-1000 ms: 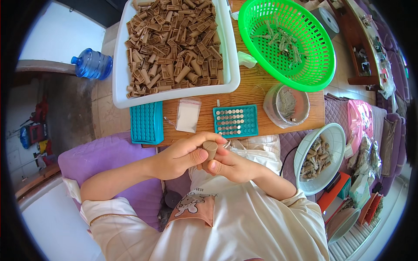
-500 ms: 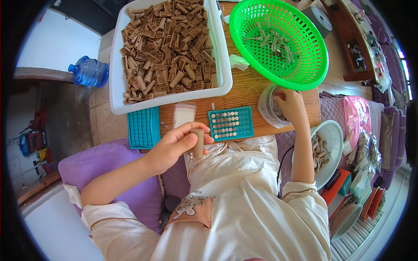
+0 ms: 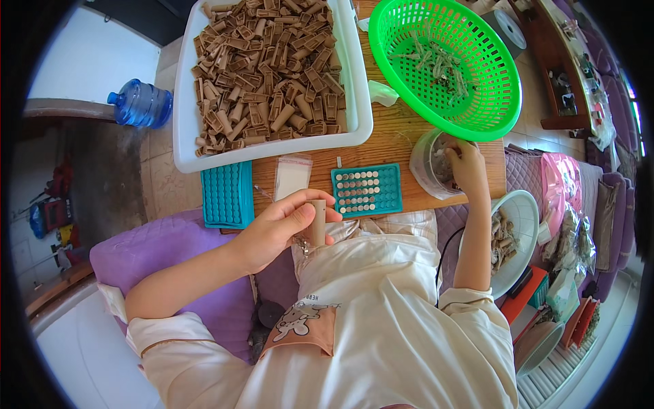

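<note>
The left hand (image 3: pixel 283 225) closes its grip around one brown tube (image 3: pixel 318 221), held upright just in front of the teal tray (image 3: pixel 366 189) of small silver discs. Right of that tray, the right hand (image 3: pixel 466 160) dips into a clear tub (image 3: pixel 430 167); whether its fingers hold anything I cannot tell. Behind the teal tray, the white bin (image 3: pixel 357 88) is heaped with brown tubes, so by that pile much of the work appears left.

A small clear plastic bag (image 3: pixel 291 176) lies flat just below the big white tray (image 3: pixel 184 136), beside the teal block (image 3: pixel 366 189).
</note>
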Demonstrator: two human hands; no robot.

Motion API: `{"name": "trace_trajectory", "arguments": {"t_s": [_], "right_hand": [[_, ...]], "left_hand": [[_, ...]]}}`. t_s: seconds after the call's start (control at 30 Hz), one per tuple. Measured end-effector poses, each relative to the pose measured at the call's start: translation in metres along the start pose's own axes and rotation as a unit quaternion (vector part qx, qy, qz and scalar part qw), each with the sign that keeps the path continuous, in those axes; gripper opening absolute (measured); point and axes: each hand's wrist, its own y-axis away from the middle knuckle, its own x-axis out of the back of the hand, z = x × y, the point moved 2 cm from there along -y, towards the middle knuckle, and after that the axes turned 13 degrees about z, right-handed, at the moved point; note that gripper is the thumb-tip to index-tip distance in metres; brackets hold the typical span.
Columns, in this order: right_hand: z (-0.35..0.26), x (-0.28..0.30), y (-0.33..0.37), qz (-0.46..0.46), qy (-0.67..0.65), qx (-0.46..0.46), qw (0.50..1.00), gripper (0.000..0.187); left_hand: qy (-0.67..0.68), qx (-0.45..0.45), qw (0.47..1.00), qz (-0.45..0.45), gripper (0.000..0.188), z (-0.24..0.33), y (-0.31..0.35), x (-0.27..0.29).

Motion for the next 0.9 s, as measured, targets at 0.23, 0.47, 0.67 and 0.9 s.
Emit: {"name": "trace_trajectory", "arguments": {"t_s": [0.23, 0.47, 0.67, 0.9], "right_hand": [[0.000, 0.009, 0.009, -0.021, -0.102, -0.128, 0.986, 0.012], [0.000, 0.010, 0.013, -0.010, -0.152, -0.121, 0.981, 0.007], [-0.007, 0.014, 0.017, -0.057, -0.351, -0.216, 0.909, 0.001], [-0.001, 0.018, 0.018, -0.036, -0.481, -0.253, 0.839, 0.006]], "left_hand": [[0.012, 0.037, 0.999, -0.001, 0.031, -0.001, 0.001, -0.001], [0.017, 0.043, 0.999, -0.005, 0.030, -0.002, 0.000, 0.000], [0.003, 0.026, 1.000, -0.003, 0.028, -0.007, -0.001, 0.002], [-0.014, 0.045, 0.999, 0.002, 0.032, -0.008, -0.002, 0.001]]}}
